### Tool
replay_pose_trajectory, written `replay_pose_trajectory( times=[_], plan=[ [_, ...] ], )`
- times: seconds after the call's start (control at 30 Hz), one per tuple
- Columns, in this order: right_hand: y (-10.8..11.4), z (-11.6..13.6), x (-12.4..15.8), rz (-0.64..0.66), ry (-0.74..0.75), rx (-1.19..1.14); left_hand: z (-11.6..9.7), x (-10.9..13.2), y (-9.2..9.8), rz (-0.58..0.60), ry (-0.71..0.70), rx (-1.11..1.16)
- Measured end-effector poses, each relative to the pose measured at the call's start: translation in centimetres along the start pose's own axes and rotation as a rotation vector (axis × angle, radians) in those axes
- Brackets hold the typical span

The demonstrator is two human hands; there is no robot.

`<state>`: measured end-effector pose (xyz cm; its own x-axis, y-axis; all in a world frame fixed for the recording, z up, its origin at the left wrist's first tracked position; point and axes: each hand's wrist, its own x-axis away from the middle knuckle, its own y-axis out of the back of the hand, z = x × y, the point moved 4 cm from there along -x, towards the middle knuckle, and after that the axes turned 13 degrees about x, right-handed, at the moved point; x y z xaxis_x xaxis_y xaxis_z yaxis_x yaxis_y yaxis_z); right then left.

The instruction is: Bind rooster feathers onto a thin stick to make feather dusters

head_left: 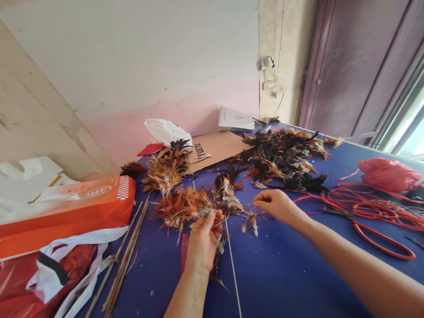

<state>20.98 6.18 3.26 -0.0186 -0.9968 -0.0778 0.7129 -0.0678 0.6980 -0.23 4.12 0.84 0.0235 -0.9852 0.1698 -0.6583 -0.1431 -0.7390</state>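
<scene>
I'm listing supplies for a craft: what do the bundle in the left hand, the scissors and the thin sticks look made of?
Bundle: feathers, rust-brown and fluffy, by the splayed tufts.
Scissors: dark blades, probably metal; smooth red handles, perhaps plastic or plastic-coated, since the even colour hides any core.
Sticks: probably dried reed or bamboo, matte, by their straw-brown, slender lengths.

I see bright daylight glaring through the window (414, 134) beyond the far right edge of the table (271, 274), picture corners stretched.

Bare left hand (206, 238) and right hand (277, 206), slim left forearm (189, 289) and right forearm (351, 263) uncovered where visible
</scene>
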Motion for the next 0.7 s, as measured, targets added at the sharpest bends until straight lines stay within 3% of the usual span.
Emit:
replay_pose_trajectory(
  times=[0.13,0.27,0.47,0.7],
  plan=[
    [-0.7,0.4,-1.7,0.016,0.097,0.368,0.4,0.0,0.0,-0.024,0.069,0.078],
    [-2.7,1.5,-3.2,0.058,0.091,0.634,0.8,0.1,0.0,-0.019,0.083,0.086],
    [-4.9,1.9,-5.1,0.054,0.023,0.695,0.9,0.2,0.0,0.007,0.104,0.093],
    [-3.3,0.2,-5.1,0.074,-0.025,0.526,1.1,0.1,0.1,0.015,0.121,0.104]
  ],
)
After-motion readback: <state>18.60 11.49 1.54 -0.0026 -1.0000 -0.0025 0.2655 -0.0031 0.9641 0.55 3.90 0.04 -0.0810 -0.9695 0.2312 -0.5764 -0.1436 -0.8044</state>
